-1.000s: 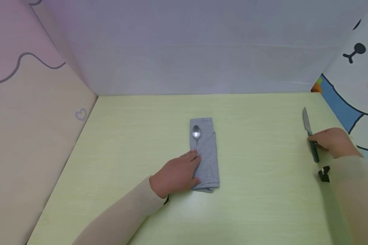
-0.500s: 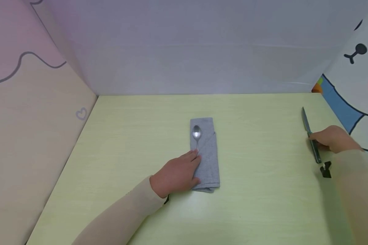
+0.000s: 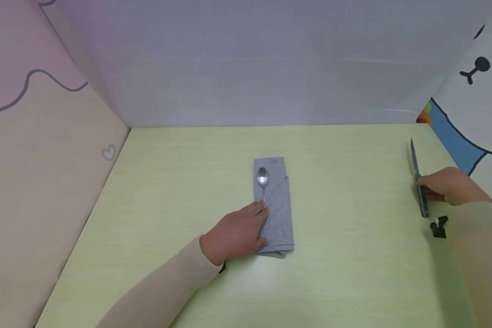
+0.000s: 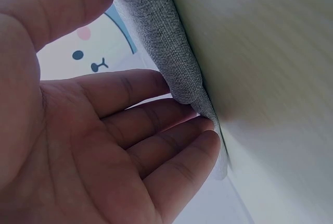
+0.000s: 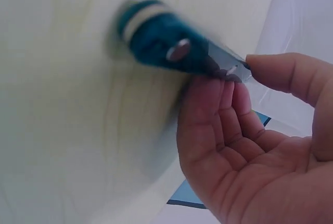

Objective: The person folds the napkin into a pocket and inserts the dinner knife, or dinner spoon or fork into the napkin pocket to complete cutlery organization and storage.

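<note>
A folded grey cloth napkin [image 3: 278, 214] lies lengthwise at the middle of the table, with a metal spoon [image 3: 263, 176] on top of it. My left hand [image 3: 235, 234] rests on the napkin's left side, its fingertips covering the lower part of the spoon's handle. In the left wrist view, its fingers [image 4: 156, 125] are nearly straight against the edge of the napkin [image 4: 161, 31]. Over at the right, my right hand [image 3: 453, 186] pinches a dark-handled knife [image 3: 423, 202] between thumb and fingers, blade pointing away. The right wrist view shows the knife's dark green handle [image 5: 161, 39] from its butt end.
The pale yellow-green table [image 3: 168, 182] is bounded by a light back wall [image 3: 270, 91] and a left panel [image 3: 45, 182]. A cartoon-printed panel [image 3: 488, 136] stands at the right edge, close to my right hand.
My right hand has taken up the knife, tilting it and shifting it slightly right and away from me. The left hand, napkin and spoon stay where they were.
</note>
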The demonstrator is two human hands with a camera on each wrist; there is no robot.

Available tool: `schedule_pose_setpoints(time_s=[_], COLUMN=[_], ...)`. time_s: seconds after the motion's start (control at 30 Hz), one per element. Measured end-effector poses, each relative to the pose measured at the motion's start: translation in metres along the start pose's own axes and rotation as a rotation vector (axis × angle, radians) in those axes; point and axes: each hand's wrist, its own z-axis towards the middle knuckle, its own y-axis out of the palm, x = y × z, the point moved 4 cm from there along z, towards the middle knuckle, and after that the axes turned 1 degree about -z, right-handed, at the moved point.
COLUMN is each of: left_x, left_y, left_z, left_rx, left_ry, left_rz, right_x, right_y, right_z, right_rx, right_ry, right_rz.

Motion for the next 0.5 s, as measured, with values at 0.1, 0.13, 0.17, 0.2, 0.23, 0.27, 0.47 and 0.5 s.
schedule_pose_setpoints(time_s=[0.1, 0.13, 0.17, 0.2, 0.23, 0.27, 0.47, 0.5], left_x=[0.000, 0.000, 0.000, 0.000, 0.000, 0.000, 0.001, 0.001], left_y=[0.000, 0.000, 0.000, 0.000, 0.000, 0.000, 0.000, 0.000], left_z=[0.000, 0.000, 0.000, 0.000, 0.000, 0.000, 0.000, 0.000], left_rx=[-0.002, -0.002, -0.002, -0.001, 0.000, 0.001, 0.002, 0.001], left_ry=[-0.002, -0.002, -0.003, -0.003, -0.003, -0.004, -0.004, -0.004], left_rz=[-0.001, -0.001, -0.002, -0.003, -0.003, -0.004, -0.003, -0.004], right_x=[0.004, 0.005, 0.005, 0.005, 0.005, 0.005, 0.002, 0.002], right_y=[-0.001, -0.001, -0.001, -0.001, -0.001, 0.000, 0.003, 0.003], right_z=[0.005, 0.006, 0.006, 0.006, 0.005, 0.005, -0.003, -0.004], right_rx=[-0.010, -0.022, -0.031, -0.044, -0.064, -0.087, -0.219, -0.235], right_ry=[-0.027, -0.041, -0.056, -0.075, -0.094, -0.112, -0.137, -0.128], right_rz=[0.069, 0.096, 0.126, 0.153, 0.182, 0.214, 0.410, 0.432])
